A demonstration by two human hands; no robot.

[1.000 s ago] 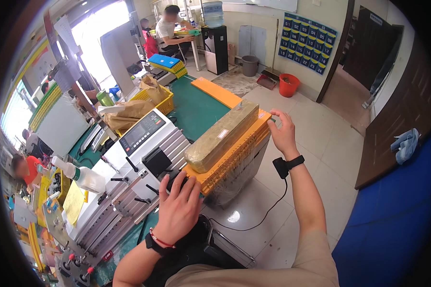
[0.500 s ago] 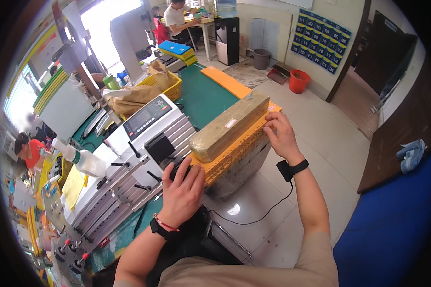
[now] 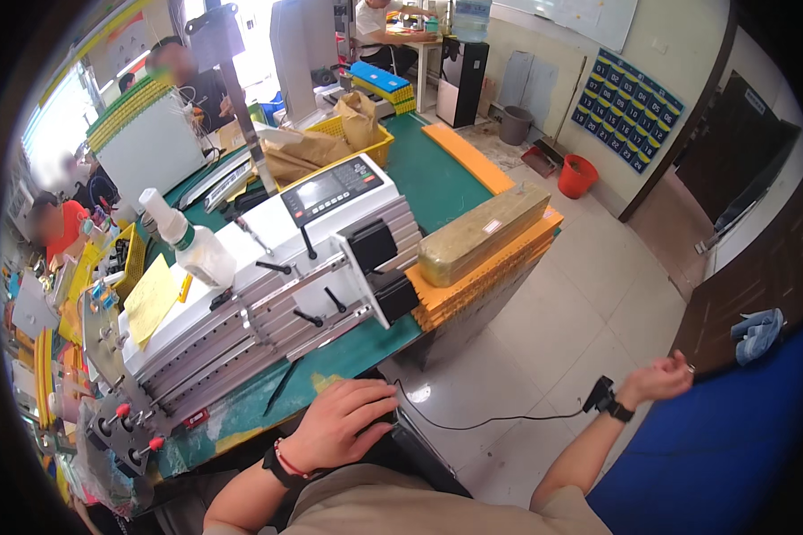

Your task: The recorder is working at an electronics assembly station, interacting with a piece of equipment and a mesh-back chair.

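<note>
My left hand (image 3: pixel 348 423) is open with fingers stretched out, just in front of the bench edge, over a dark chair-like frame (image 3: pixel 424 450). Whether it touches that frame I cannot tell. My right hand (image 3: pixel 658 378) is off to the right over the floor, its fingers loosely bent and apart, with nothing seen in them. Beyond both hands, a tape-wrapped brown block (image 3: pixel 482 234) lies on a stack of orange strips (image 3: pixel 486 283) at the bench's right edge. Beside it stands a silver bench machine (image 3: pixel 285 285) with a keypad panel (image 3: pixel 335 189) and black motors (image 3: pixel 375 245).
A white squeeze bottle (image 3: pixel 192 245) and yellow paper (image 3: pixel 154 301) rest on the machine. Behind are a yellow basket (image 3: pixel 379 153) with brown paper and a long orange strip (image 3: pixel 467 157). A cable (image 3: pixel 500 417) trails from my right wrist. A red bucket (image 3: pixel 577 176) stands on the floor. People sit farther back.
Both hands have left the orange stack: the left drew back toward me, the right swung out to the right. The view has shifted left, with the block still on the stack.
</note>
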